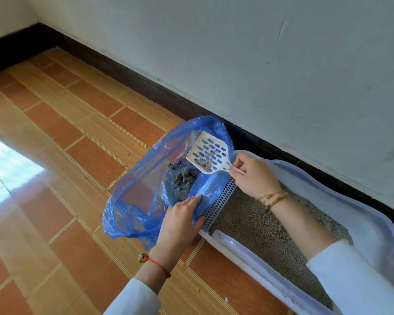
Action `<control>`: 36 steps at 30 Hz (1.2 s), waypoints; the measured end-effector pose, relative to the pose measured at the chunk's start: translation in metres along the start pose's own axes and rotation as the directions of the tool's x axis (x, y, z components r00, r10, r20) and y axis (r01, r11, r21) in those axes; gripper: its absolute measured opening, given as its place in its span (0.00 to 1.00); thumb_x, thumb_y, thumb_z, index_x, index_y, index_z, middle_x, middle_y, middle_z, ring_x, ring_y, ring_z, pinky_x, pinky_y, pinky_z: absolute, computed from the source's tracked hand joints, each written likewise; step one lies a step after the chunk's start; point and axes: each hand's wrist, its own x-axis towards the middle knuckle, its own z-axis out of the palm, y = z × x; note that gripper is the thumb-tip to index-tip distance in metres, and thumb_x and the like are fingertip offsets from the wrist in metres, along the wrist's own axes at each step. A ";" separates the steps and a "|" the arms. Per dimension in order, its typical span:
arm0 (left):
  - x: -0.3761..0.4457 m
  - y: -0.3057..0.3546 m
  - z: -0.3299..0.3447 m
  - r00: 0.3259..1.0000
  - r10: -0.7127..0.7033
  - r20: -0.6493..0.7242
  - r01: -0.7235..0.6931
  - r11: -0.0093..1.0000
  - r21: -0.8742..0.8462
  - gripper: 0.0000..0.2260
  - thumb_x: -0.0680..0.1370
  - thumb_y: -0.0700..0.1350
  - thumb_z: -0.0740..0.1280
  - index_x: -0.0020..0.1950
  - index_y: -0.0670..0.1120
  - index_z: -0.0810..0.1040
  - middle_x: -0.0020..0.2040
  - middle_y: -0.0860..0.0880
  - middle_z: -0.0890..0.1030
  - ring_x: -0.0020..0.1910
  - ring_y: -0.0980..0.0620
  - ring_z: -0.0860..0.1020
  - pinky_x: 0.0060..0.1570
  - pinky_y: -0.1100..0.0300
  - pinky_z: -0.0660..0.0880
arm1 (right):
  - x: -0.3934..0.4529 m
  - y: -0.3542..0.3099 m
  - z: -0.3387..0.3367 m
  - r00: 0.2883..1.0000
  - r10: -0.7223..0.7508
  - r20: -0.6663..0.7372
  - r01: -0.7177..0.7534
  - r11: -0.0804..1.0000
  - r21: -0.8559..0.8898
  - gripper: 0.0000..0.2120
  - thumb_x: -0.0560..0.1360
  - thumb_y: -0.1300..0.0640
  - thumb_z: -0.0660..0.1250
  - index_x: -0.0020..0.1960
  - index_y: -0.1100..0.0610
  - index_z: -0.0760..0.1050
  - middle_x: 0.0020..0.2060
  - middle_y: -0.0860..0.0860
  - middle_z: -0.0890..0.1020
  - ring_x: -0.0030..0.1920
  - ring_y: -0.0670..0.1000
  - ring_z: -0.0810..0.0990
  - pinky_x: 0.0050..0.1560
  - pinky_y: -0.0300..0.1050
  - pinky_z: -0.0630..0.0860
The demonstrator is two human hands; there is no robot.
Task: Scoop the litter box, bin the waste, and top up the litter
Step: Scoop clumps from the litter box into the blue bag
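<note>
Floor tiles (pixel 82 142) in orange and tan strips fill most of the view, with dark specks of spilled grit scattered near the wall and a bright patch of glare at the left edge. A pale wall (pixel 259 53) with a dark skirting board (pixel 146 87) along its foot runs diagonally behind everything. Against that skirting lies the white litter box (pixel 362 223), long and shallow, holding grey litter (pixel 259 223); a white grid step (pixel 218 201) closes its near end. Just beside that end, on the tiles, stands a blue plastic bag (pixel 137 189), its mouth wide open, with dark clumps of waste (pixel 183 180) lying at the bottom. Over the bag's mouth hangs a white slotted scoop (pixel 206 152), tilted, with a few bits of litter clinging to its blade. The right hand (pixel 253 176) pinches the scoop's thin handle between thumb and fingers, the arm crossing above the litter. The left hand (pixel 180 217) grips the bag's near edge, fingers lying along the plastic and thumb curled under it, touching the grid step.
</note>
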 end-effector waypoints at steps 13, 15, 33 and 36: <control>0.001 -0.004 0.000 0.999 0.017 -0.031 -0.018 1.000 -0.012 0.22 0.75 0.47 0.67 0.69 0.49 0.71 0.60 0.51 0.79 0.59 0.48 0.77 0.55 0.50 0.75 | 0.006 -0.020 0.036 0.825 -0.560 0.068 0.412 0.515 -0.752 0.18 0.70 0.67 0.58 0.57 0.57 0.75 0.32 0.55 0.77 0.28 0.55 0.76 0.28 0.46 0.70; 0.001 -0.003 0.000 0.999 0.013 -0.029 -0.014 1.000 -0.010 0.22 0.75 0.48 0.67 0.69 0.49 0.71 0.60 0.51 0.79 0.59 0.48 0.77 0.55 0.50 0.75 | 0.004 -0.018 0.032 0.807 -0.589 0.044 0.403 0.495 -0.770 0.17 0.72 0.66 0.53 0.54 0.57 0.76 0.33 0.55 0.77 0.29 0.54 0.77 0.29 0.46 0.71; 0.006 0.012 0.007 0.996 0.020 -0.084 -0.014 0.997 0.071 0.26 0.76 0.49 0.68 0.73 0.48 0.68 0.69 0.48 0.71 0.66 0.45 0.68 0.63 0.51 0.72 | -0.108 0.053 -0.016 0.845 0.511 0.156 -0.514 0.697 0.499 0.06 0.75 0.60 0.68 0.43 0.64 0.76 0.31 0.58 0.83 0.23 0.50 0.74 0.24 0.40 0.72; 0.009 0.016 0.008 0.997 0.022 -0.074 -0.017 0.998 0.066 0.25 0.76 0.49 0.68 0.73 0.49 0.68 0.70 0.48 0.70 0.67 0.45 0.68 0.63 0.51 0.71 | -0.132 0.083 -0.025 0.790 0.601 0.123 -0.582 0.672 0.459 0.06 0.74 0.61 0.68 0.42 0.64 0.76 0.31 0.57 0.83 0.23 0.51 0.75 0.25 0.41 0.72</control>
